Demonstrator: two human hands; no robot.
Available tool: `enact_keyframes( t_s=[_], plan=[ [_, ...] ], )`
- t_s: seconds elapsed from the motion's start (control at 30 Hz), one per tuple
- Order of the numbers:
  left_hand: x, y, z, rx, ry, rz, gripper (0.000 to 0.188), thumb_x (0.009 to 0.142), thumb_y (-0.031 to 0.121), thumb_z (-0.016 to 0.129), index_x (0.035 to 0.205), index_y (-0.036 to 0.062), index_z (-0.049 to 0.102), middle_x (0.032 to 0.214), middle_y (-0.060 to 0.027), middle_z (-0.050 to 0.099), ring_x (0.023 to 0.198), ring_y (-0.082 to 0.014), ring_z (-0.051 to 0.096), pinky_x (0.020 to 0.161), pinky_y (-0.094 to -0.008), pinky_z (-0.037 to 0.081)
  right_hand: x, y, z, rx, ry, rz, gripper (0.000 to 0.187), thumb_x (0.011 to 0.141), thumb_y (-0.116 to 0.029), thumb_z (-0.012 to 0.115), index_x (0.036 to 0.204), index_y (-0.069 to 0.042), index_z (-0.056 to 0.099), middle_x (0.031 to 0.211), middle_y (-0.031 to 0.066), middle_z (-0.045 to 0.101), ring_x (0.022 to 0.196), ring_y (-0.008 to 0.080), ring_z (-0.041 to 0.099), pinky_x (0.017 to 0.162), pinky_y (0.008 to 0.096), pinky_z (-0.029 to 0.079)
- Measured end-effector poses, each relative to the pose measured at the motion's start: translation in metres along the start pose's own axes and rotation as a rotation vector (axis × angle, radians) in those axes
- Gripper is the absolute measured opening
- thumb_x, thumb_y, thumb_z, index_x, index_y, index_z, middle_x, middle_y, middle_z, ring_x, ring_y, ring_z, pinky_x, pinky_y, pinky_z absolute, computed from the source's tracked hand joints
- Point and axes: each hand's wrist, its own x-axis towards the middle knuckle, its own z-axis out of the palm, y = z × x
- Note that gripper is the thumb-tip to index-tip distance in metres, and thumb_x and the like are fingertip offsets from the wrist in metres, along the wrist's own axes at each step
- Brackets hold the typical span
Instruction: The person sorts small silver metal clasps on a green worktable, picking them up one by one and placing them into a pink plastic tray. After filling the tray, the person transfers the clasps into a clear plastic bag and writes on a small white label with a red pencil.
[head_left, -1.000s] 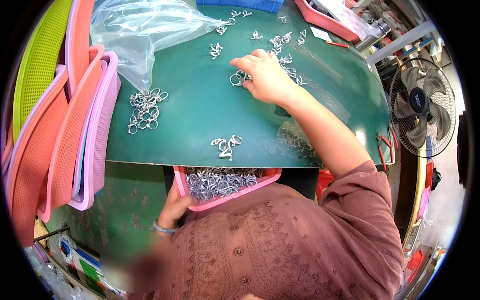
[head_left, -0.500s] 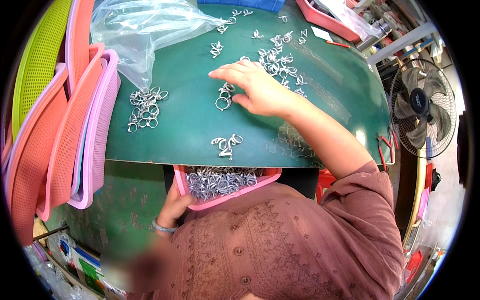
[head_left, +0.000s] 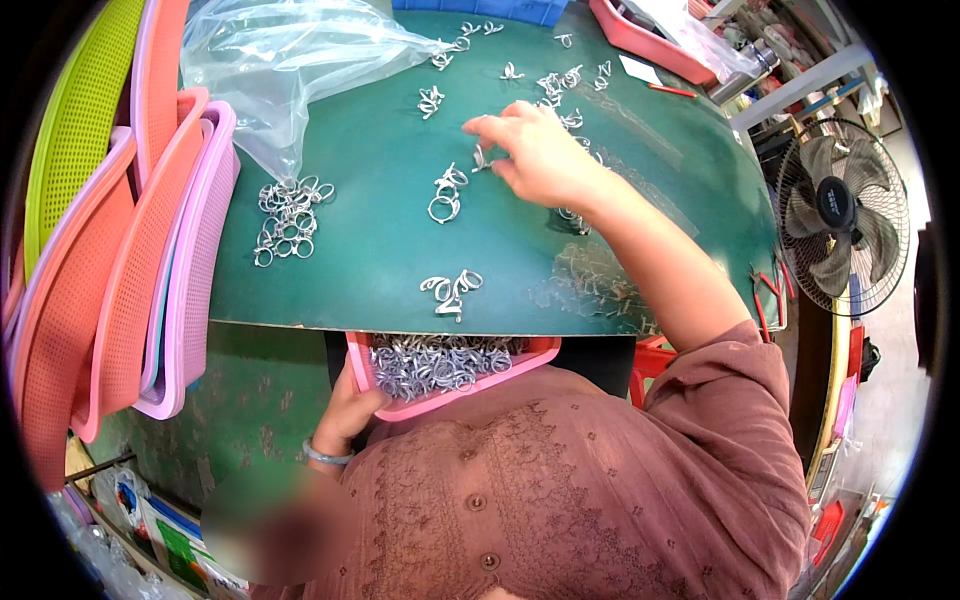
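Note:
My left hand [head_left: 346, 408] grips the left end of a pink plastic basket [head_left: 486, 383] held at my belly, just under the table's near edge. Inside the basket lies a heap of silver metal rings [head_left: 430, 367]. My right hand [head_left: 545, 158] reaches over the green table [head_left: 370, 190], its thumb and forefinger apart. One silver ring [head_left: 480, 158] shows beside the thumb tip; whether it touches the thumb is unclear. To the left of that hand sits a small cluster of rings [head_left: 446, 195]. More scattered rings [head_left: 552, 88] lie beyond and partly under the hand.
Another small ring group [head_left: 453, 292] lies near the table's front edge, and a larger pile [head_left: 290, 220] at left. A clear plastic bag [head_left: 290, 75] covers the far left. Stacked colored baskets [head_left: 120, 270] stand at left. Red-handled pliers [head_left: 765, 292] and a fan [head_left: 838, 208] are at right.
My right hand has moved right and slightly away from me, uncovering the single ring and more of the small cluster. My left hand and the basket have stayed put.

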Motion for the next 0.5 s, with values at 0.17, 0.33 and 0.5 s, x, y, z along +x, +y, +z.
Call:
enact_keyframes(
  t_s=[0.17, 0.33, 0.5],
  plan=[
    [0.000, 0.001, -0.001, 0.005, -0.002, -0.033, 0.086, 0.062, -0.007, 0.051, 0.140, 0.0012, 0.018, 0.134, -0.0064, 0.035, 0.117, -0.0170, 0.041, 0.094, -0.0293, 0.038, -0.002, -0.023, 0.022, 0.127, 0.019, -0.157, 0.040, 0.069, 0.003, 0.055, 0.109, -0.001, 0.056, 0.109, 0.0164, 0.058, 0.104, 0.0317, 0.052, 0.090, 0.0378, 0.043],
    [0.000, 0.000, -0.002, 0.015, 0.003, -0.009, 0.083, 0.063, -0.007, 0.051, 0.139, 0.0017, 0.021, 0.128, -0.0066, 0.041, 0.112, -0.0174, 0.045, 0.092, -0.0302, 0.041, -0.013, -0.058, 0.007, 0.361, -0.200, -0.348, 0.038, 0.069, 0.007, 0.049, 0.105, 0.001, 0.058, 0.110, 0.0168, 0.057, 0.104, 0.0335, 0.053, 0.087, 0.0383, 0.046],
    [-0.004, 0.005, 0.004, -0.019, 0.044, -0.063, 0.079, 0.063, -0.008, 0.050, 0.138, 0.0024, 0.024, 0.119, -0.0062, 0.047, 0.105, -0.0179, 0.049, 0.090, -0.0306, 0.043, 0.005, -0.025, -0.009, 0.315, 0.028, -0.184, 0.036, 0.072, 0.005, 0.048, 0.106, -0.003, 0.058, 0.103, 0.0176, 0.060, 0.096, 0.0340, 0.058, 0.084, 0.0385, 0.047]
  ],
)
